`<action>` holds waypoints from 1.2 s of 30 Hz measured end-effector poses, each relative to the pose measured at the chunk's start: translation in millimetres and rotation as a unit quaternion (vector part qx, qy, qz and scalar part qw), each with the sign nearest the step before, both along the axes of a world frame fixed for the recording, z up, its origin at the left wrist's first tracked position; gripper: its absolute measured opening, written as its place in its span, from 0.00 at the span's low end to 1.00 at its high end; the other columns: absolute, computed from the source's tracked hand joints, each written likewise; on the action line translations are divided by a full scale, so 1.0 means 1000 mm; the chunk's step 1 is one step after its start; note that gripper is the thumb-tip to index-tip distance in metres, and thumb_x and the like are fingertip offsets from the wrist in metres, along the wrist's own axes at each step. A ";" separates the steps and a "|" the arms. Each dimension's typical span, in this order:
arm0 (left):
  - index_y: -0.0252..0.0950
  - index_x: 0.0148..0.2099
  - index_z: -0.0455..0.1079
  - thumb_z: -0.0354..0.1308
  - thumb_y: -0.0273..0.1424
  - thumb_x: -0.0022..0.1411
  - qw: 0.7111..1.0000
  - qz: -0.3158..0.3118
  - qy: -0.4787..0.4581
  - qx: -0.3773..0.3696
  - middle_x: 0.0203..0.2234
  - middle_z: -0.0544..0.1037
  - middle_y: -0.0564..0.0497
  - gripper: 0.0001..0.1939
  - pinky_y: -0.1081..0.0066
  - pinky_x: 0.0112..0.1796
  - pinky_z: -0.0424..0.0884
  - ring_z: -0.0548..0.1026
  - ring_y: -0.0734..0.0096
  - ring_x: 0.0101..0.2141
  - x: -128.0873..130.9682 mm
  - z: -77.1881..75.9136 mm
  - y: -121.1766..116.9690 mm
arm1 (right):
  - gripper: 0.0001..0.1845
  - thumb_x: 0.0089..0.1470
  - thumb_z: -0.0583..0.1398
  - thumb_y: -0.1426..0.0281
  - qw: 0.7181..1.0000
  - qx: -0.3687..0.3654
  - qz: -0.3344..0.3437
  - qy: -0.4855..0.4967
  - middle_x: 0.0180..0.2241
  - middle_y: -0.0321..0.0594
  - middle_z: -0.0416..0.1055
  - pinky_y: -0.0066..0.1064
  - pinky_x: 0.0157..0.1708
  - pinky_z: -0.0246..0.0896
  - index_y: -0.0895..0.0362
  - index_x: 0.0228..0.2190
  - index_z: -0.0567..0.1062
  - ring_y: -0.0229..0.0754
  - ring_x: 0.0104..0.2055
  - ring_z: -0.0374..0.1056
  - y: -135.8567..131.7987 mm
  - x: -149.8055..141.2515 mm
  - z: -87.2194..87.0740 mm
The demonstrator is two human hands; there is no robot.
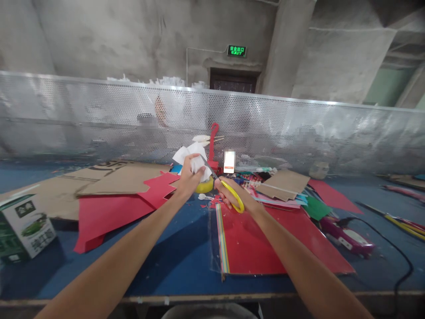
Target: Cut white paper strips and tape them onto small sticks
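My left hand (pixel 190 176) is closed on a thin, crumpled piece of white paper (pixel 187 153), which could be tissue. A pair of scissors (pixel 238 200) with yellow handles is gripped in my right hand (pixel 226 194). Its blades point up and left and reach the paper's right edge. I cannot tell whether the blades are cutting into it. Under the paper, partly hidden, sits a yellow tape roll (pixel 205 185). A small white plastic spoon (pixel 204 197) lies close by among red scraps.
Cardboard (pixel 113 179) and cut red paper (pixel 116 217) cover the left, beside a green-white carton (pixel 28 226). A pack of red sheets (pixel 259 243) lies under my right arm. A lit phone (pixel 229 162) stands behind. At right are a purple glue gun (pixel 347 237) and cable.
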State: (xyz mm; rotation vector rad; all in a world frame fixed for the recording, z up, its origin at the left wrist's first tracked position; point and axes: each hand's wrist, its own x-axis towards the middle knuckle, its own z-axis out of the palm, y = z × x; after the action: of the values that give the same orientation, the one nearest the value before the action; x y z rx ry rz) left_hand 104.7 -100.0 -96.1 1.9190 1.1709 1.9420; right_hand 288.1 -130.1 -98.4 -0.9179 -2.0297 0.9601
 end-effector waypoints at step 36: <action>0.37 0.51 0.72 0.56 0.33 0.61 0.999 -0.019 0.022 0.014 0.45 0.77 0.48 0.17 0.70 0.41 0.71 0.74 0.68 0.40 -0.001 0.001 0.001 | 0.29 0.52 0.50 0.40 0.997 -0.022 -0.002 0.074 0.18 0.28 0.57 0.22 0.08 0.52 0.55 0.33 0.64 0.30 0.11 0.53 0.010 -0.005 -0.015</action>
State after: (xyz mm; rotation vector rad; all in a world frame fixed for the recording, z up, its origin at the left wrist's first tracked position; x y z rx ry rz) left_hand 104.1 -99.2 -95.3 1.9918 1.1162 1.9175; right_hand 283.3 -120.3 -113.3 -0.8480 -1.8885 1.0442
